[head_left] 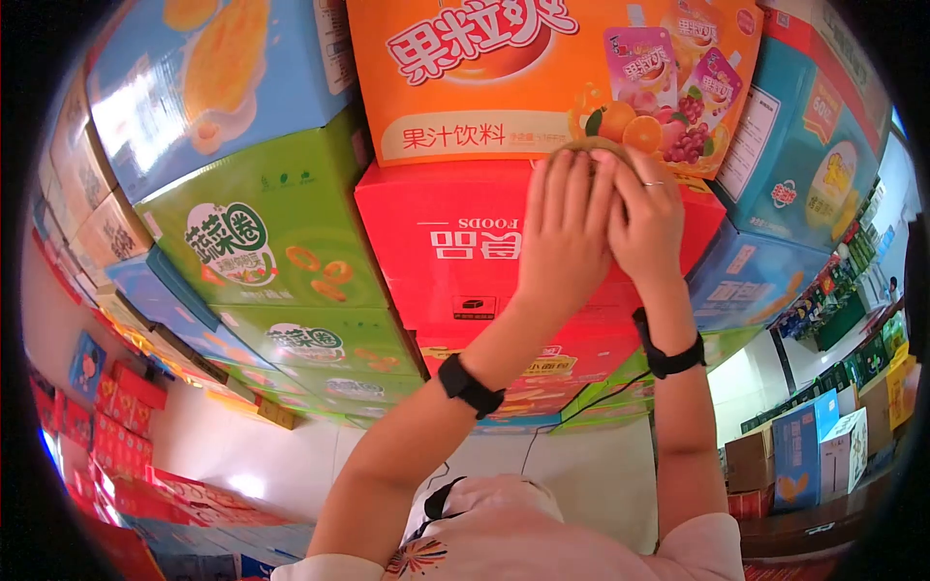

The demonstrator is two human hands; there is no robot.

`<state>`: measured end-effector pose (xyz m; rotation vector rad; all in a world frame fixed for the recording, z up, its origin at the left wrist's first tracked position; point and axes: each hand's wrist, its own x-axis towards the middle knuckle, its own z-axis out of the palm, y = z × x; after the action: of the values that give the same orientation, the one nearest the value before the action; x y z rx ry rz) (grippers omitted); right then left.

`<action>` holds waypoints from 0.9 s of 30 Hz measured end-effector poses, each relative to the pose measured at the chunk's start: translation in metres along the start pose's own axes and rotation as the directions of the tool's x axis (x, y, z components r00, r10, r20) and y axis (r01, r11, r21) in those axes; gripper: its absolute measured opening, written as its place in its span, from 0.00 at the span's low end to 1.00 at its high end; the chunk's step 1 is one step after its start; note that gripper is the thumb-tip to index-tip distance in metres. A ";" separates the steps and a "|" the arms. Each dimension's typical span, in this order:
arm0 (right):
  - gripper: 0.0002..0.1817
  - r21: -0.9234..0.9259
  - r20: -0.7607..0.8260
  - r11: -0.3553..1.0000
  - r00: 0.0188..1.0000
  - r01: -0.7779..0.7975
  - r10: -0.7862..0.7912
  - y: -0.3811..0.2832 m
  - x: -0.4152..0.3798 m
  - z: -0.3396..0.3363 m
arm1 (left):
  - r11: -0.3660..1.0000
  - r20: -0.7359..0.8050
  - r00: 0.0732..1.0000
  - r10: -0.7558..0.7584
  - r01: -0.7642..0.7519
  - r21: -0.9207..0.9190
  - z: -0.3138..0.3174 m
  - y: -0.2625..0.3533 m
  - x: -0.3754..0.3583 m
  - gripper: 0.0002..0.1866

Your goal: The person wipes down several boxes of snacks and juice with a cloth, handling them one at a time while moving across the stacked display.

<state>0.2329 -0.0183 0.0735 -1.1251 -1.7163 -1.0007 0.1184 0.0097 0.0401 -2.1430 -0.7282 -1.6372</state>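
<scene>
My left hand (570, 232) and my right hand (644, 213) are pressed together in front of the stacked cartons. Between them is a round tan thing (593, 144), perhaps a roll of packing tape, mostly hidden by my fingers. A ring shows on a finger of my right hand. Both hands are at the upper part of a red carton (465, 247) with upside-down lettering. Just above, my fingertips overlap the lower edge of an orange fruit-drink carton (465, 107). Each wrist wears a black band.
Green cartons (266, 232) and a blue carton (194, 77) are stacked on the left. A teal carton (799, 136) stands at the upper right above a blue one (751, 276). A dark cable (605, 392) hangs below. Shelves of goods (843, 300) line the far right.
</scene>
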 end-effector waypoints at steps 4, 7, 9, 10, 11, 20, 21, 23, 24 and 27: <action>0.20 -0.163 0.024 0.985 0.998 -0.056 0.061 0.038 -0.021 -0.028 | 0.991 0.067 0.994 0.092 -0.085 -0.101 0.021 0.033 0.009 0.33; 0.20 -0.225 0.026 0.967 0.991 -0.119 0.128 0.058 -0.036 -0.040 | 0.976 0.025 0.990 0.139 -0.133 -0.172 0.034 0.050 0.016 0.34; 0.20 -0.226 0.030 0.961 0.985 -0.159 0.170 0.061 -0.040 -0.044 | 0.973 0.024 0.989 0.146 -0.139 -0.184 0.036 0.052 0.015 0.33; 0.20 -0.226 0.034 0.962 0.985 -0.156 0.168 0.059 -0.039 -0.043 | 0.970 0.027 0.987 0.156 -0.148 -0.195 0.036 0.052 0.015 0.33; 0.19 -0.216 0.005 0.957 0.980 -0.193 0.199 0.055 -0.038 -0.041 | 0.970 0.028 0.988 0.151 -0.143 -0.196 0.035 0.050 0.014 0.33; 0.16 -0.134 -0.157 0.957 0.959 -0.257 0.236 -0.018 -0.012 -0.002 | 0.975 0.065 0.989 0.135 -0.121 -0.184 -0.010 -0.006 -0.012 0.30; 0.17 -0.122 -0.160 0.963 0.962 -0.239 0.219 -0.028 -0.009 0.004 | 0.976 0.069 0.989 0.130 -0.115 -0.183 -0.017 -0.015 -0.017 0.30; 0.20 -0.078 -0.153 0.976 0.970 -0.201 0.188 -0.048 -0.008 0.019 | 0.992 0.083 0.991 0.108 -0.102 -0.068 -0.034 -0.031 -0.029 0.28; 0.20 -0.108 -0.148 0.971 0.969 -0.215 0.198 -0.063 -0.009 0.028 | 0.996 0.111 0.990 0.086 -0.082 -0.043 -0.042 -0.039 -0.036 0.27; 0.21 -0.066 -0.201 0.984 0.968 -0.165 0.149 -0.103 -0.022 0.061 | 0.999 0.138 0.989 0.042 -0.043 0.006 -0.058 -0.066 -0.063 0.25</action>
<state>0.1289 0.0021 0.0149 -1.1559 -1.4188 -1.0535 0.0215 0.0185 -0.0066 -2.2676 -0.7226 -1.4727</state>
